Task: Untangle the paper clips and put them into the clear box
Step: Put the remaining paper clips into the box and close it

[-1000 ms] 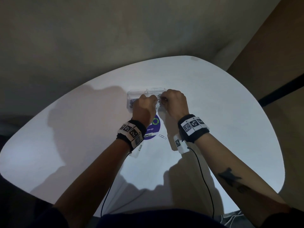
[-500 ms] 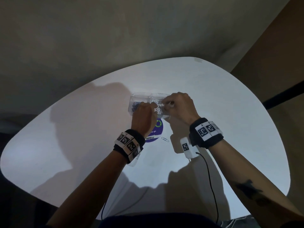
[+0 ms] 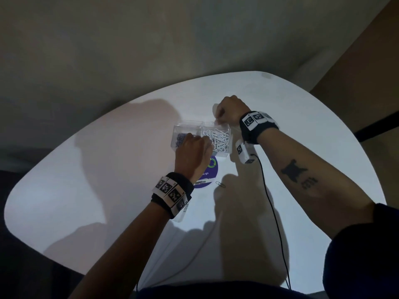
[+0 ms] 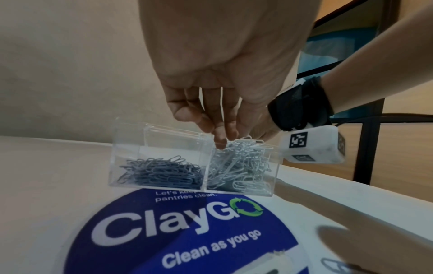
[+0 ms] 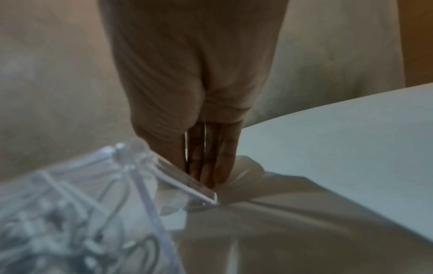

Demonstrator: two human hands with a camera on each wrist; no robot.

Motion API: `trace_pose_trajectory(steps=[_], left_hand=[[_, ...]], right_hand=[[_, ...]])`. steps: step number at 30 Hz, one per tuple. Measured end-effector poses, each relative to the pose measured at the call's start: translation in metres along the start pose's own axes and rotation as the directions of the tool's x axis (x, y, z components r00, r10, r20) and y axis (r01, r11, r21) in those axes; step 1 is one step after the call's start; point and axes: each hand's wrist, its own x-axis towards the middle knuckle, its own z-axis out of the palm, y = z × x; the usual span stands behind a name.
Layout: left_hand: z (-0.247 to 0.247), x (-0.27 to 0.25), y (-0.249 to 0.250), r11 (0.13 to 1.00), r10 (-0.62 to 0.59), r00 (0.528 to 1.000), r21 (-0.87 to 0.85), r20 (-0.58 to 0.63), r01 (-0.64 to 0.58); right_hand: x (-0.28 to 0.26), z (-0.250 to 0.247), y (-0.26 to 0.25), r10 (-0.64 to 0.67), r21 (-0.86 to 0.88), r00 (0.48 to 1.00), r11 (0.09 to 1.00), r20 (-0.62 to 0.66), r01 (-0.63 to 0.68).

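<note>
A clear two-compartment box (image 3: 185, 128) stands on the white table. Its left half holds blue-grey paper clips (image 4: 161, 172) and its right half a heap of white paper clips (image 3: 219, 139). My left hand (image 3: 203, 143) reaches down from the near side, its fingertips (image 4: 221, 142) bunched and pinching at the top of the white heap (image 4: 239, 163). At the far right corner of the box, my right hand (image 3: 219, 120) pinches the clear lid (image 5: 187, 178) between thumb and fingers and holds it tilted up.
A round blue "ClayGO" sticker (image 3: 210, 171) lies just in front of the box. One loose paper clip (image 3: 220, 184) lies by its right edge. A black cable (image 3: 274, 212) runs from my right wrist to the near table edge. Bare tabletop (image 3: 97, 190) spreads to the left.
My right hand has moved from the box's near side to its far right corner, taking the lid up. The white clips now show. My left hand stays at the box.
</note>
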Motion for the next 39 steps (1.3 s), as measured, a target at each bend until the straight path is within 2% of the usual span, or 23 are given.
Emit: trace_pose_trajectory(steps=[9,12,15,19,21,23,26,28,30,31,35,39], left_hand=[[-0.003,-0.002,0.001,0.999,-0.006,1.0,-0.044,-0.015,0.005],[-0.001,-0.002,-0.002,0.999,0.001,0.999,-0.054,-0.045,-0.004],[0.001,-0.003,-0.007,0.996,0.023,0.995,-0.079,-0.099,-0.031],[0.003,-0.003,-0.014,0.995,0.009,0.985,-0.1,-0.173,-0.027],[0.001,-0.007,-0.014,0.989,0.044,0.981,-0.129,-0.189,-0.07],[-0.002,-0.014,-0.012,0.979,0.1,0.984,-0.161,-0.15,-0.124],[0.004,-0.028,-0.009,0.982,0.168,0.983,-0.097,0.07,-0.161],[0.018,-0.039,-0.011,0.966,0.255,0.942,-0.101,0.217,-0.239],[0.034,-0.049,-0.015,0.948,0.315,0.899,-0.068,0.303,-0.31],[0.041,-0.054,-0.017,0.945,0.322,0.893,-0.046,0.315,-0.325],[0.055,-0.064,-0.017,0.927,0.363,0.906,0.014,0.219,-0.375],[0.053,-0.062,-0.013,0.932,0.315,0.909,0.092,0.273,-0.351]], right_hand=[[0.001,-0.001,0.0,-0.077,-0.107,0.992,0.99,0.1,0.087],[0.0,-0.003,0.004,-0.082,0.007,0.993,0.997,0.086,0.081],[-0.002,-0.007,0.011,-0.044,0.142,0.999,0.989,-0.008,0.045],[-0.015,-0.017,0.017,-0.039,0.352,0.996,0.934,-0.08,0.065],[-0.027,-0.02,0.016,-0.052,0.409,0.99,0.907,-0.131,0.102],[-0.043,-0.02,0.013,-0.094,0.39,0.981,0.908,-0.172,0.155],[-0.07,-0.011,0.007,-0.158,0.265,0.973,0.943,-0.171,0.2],[-0.083,0.0,0.006,-0.163,0.241,0.973,0.95,-0.161,0.199],[-0.089,0.011,0.006,-0.151,0.25,0.975,0.95,-0.166,0.189],[-0.092,0.014,0.005,-0.146,0.24,0.975,0.953,-0.166,0.183],[-0.098,0.021,0.001,-0.156,0.223,0.97,0.955,-0.184,0.196],[-0.101,0.02,0.002,-0.075,0.268,0.945,0.949,-0.318,0.166]])
